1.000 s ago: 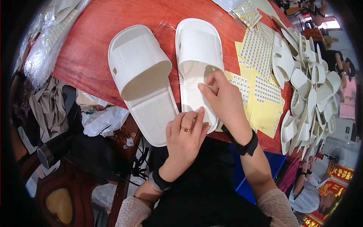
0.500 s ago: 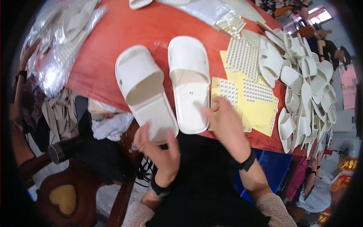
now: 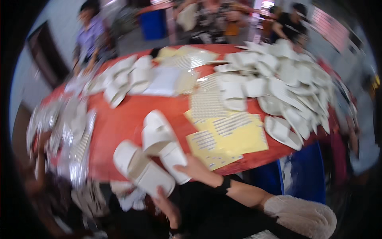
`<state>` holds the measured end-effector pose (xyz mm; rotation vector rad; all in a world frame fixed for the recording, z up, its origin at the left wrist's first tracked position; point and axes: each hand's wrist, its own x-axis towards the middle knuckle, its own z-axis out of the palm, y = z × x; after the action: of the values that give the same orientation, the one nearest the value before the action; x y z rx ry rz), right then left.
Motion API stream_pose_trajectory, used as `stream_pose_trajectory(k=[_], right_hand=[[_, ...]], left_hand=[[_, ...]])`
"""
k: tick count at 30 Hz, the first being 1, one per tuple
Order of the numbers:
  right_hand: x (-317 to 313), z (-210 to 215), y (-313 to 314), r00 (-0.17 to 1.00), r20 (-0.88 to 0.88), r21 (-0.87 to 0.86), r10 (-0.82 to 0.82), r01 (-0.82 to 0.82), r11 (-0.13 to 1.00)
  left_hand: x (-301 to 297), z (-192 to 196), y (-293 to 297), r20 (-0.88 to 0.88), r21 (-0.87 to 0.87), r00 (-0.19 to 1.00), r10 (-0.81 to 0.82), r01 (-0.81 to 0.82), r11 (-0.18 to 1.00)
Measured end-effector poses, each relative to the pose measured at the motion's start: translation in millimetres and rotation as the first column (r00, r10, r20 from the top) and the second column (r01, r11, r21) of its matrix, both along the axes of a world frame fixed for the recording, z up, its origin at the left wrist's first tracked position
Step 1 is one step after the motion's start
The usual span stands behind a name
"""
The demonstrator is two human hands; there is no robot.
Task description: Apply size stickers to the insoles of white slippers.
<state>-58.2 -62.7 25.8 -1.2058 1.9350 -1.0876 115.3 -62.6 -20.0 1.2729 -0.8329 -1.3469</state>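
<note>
Two white slippers lie side by side at the front edge of the red table, toes pointing away and to the left. At the heel of the left slipper (image 3: 153,178), my left hand (image 3: 168,205) is closed on the edge, its fingers partly hidden and blurred. My right hand (image 3: 197,167) grips the heel of the right slipper (image 3: 173,156), with a fingertip on the insole. Just right of that hand, yellow sticker sheets (image 3: 242,139) with rows of small printed labels overlap one another.
A large heap of white slippers (image 3: 284,85) covers the table's right end. More slippers (image 3: 115,93) and a white packet (image 3: 162,81) sit at the back. Clear plastic bags (image 3: 73,139) lie at left, by another person's arm (image 3: 41,145). Other people are across the table (image 3: 107,131).
The view has lifted, bringing the far side of the table into sight. My hands, loose near the heels before, have closed on the slippers, which now point more to the left.
</note>
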Motion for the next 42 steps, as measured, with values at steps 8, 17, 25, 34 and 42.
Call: stream_pose_trajectory(k=[8,17,25,34,42], right_hand=[[-21.1,43.2,70.3,0.553,0.803,-0.282,0.221,0.026,0.959],[-60.2,63.2,235.6,0.731,0.671,-0.384,-0.125,0.487,0.784],[-129.0,97.9,352.1,0.614,0.607,-0.573,-0.504,0.778,0.257],[-459.5,227.6,386.5,0.681,0.616,-0.671,-0.396,0.717,0.19],[-338.4,136.3,306.2,0.874,0.283,-0.386,-0.395,0.481,0.787]], left_hand=[[-14.3,7.2,30.8,0.263,-0.366,0.961,-0.081,0.177,0.914],[-95.8,99.0,89.4,0.404,-0.273,0.081,-0.911,0.961,-0.036],[-126.5,141.3,59.9,0.605,-0.042,0.042,-0.795,0.999,0.021],[-131.2,174.8,-10.0,0.762,0.031,0.055,-0.646,0.992,0.12],[-113.3,207.6,-72.5,0.813,0.051,0.105,-0.573,0.967,0.25]])
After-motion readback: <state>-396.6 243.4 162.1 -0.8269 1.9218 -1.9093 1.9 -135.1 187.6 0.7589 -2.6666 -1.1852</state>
